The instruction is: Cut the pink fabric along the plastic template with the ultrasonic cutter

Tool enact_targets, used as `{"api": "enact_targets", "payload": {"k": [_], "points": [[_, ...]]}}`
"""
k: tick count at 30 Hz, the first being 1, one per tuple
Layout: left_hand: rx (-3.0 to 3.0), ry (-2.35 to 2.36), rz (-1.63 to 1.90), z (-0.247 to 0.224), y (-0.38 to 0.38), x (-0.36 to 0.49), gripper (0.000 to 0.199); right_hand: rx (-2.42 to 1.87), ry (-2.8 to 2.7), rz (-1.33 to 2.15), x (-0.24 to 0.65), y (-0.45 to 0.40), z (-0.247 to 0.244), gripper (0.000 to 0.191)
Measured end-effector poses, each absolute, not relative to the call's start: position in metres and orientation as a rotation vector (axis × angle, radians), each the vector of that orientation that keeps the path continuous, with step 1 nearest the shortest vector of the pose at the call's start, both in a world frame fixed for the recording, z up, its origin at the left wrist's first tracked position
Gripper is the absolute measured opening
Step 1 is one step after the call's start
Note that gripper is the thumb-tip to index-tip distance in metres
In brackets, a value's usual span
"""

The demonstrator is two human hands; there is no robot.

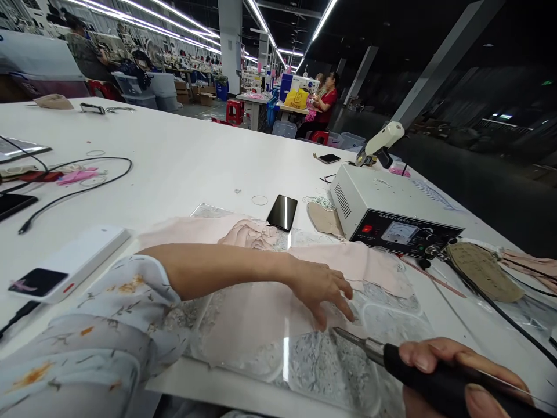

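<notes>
My left hand (319, 290) reaches across from the left, palm down, its fingers spread on a thin pale pink fabric piece (248, 325). The fabric lies over a clear plastic template (331, 377) with rounded outlines. In my right hand (461, 371), at the lower right, is a black-handled tool (435, 371) with a tapered metal tip. That tip points left, close to my left fingertips and the fabric's edge; whether it touches cannot be made out. Behind my left forearm lie a bunched pink fabric pile (250, 234) and another flat pink piece (348, 261).
A grey control box (391, 203) with a meter stands on the right, a black cable (491, 307) running from it. A phone (282, 212) lies beyond the fabric. At left are a white device (73, 261) and a looped cable (126, 168). People sit at sewing machines farther back.
</notes>
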State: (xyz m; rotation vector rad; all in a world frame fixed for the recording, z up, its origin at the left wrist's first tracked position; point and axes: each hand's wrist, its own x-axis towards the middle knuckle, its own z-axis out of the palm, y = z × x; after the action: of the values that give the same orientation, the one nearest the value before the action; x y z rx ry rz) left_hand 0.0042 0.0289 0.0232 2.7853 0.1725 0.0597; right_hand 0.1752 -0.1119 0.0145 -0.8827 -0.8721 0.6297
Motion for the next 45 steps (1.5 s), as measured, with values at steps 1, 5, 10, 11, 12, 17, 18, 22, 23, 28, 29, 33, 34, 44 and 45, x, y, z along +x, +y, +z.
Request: {"api": "enact_targets", "payload": {"k": [1, 5, 10, 11, 12, 17, 18, 22, 23, 28, 29, 33, 34, 44, 45], "points": [[2.825, 0.240, 0.081, 0.024, 0.020, -0.001, 0.037, -0.879, -0.855, 0.619, 0.179, -0.112, 0.013, 0.011], [2.958, 0.611, -0.004, 0.021, -0.027, -0.022, 0.021, -0.857, -0.816, 0.546, 0.184, -0.107, 0.007, 0.014], [3.045, 0.625, 0.075, 0.012, -0.062, -0.033, 0.030, -0.869, -0.785, 0.580, 0.189, -0.116, 0.000, 0.014], [3.035, 0.562, 0.096, 0.011, -0.064, -0.033, 0.028, -0.886, -0.779, 0.615, 0.192, -0.123, -0.001, 0.014], [3.016, 0.478, 0.114, 0.010, -0.065, -0.034, 0.027, -0.901, -0.766, 0.650, 0.196, -0.130, -0.001, 0.013], [2.881, 0.419, 0.225, 0.001, -0.061, -0.041, 0.035, -0.890, -0.579, 0.621, 0.204, -0.153, 0.004, 0.016], [2.870, 0.476, 0.234, -0.002, -0.059, -0.043, 0.038, -0.884, -0.550, 0.591, 0.204, -0.152, 0.006, 0.015], [2.861, 0.471, 0.171, -0.007, -0.054, -0.048, 0.043, -0.833, -0.542, 0.514, 0.202, -0.138, 0.004, 0.012], [2.860, 0.447, 0.161, -0.006, -0.053, -0.048, 0.044, -0.818, -0.543, 0.505, 0.202, -0.135, 0.001, 0.011], [2.851, 0.395, 0.124, 0.000, -0.048, -0.046, 0.045, -0.770, -0.506, 0.526, 0.202, -0.129, -0.010, 0.012], [2.850, 0.390, 0.108, 0.000, -0.047, -0.046, 0.045, -0.763, -0.493, 0.541, 0.202, -0.129, -0.011, 0.012], [2.852, 0.378, 0.076, 0.001, -0.044, -0.047, 0.045, -0.730, -0.449, 0.585, 0.200, -0.123, -0.012, 0.013], [2.852, 0.377, 0.074, 0.001, -0.043, -0.047, 0.045, -0.721, -0.441, 0.588, 0.199, -0.122, -0.011, 0.013], [2.873, 0.289, 0.137, 0.014, -0.034, -0.038, 0.036, -0.693, -0.449, 0.593, 0.188, -0.102, -0.007, 0.011], [2.871, 0.299, 0.161, 0.014, -0.033, -0.035, 0.035, -0.691, -0.457, 0.589, 0.186, -0.100, -0.007, 0.011]]}}
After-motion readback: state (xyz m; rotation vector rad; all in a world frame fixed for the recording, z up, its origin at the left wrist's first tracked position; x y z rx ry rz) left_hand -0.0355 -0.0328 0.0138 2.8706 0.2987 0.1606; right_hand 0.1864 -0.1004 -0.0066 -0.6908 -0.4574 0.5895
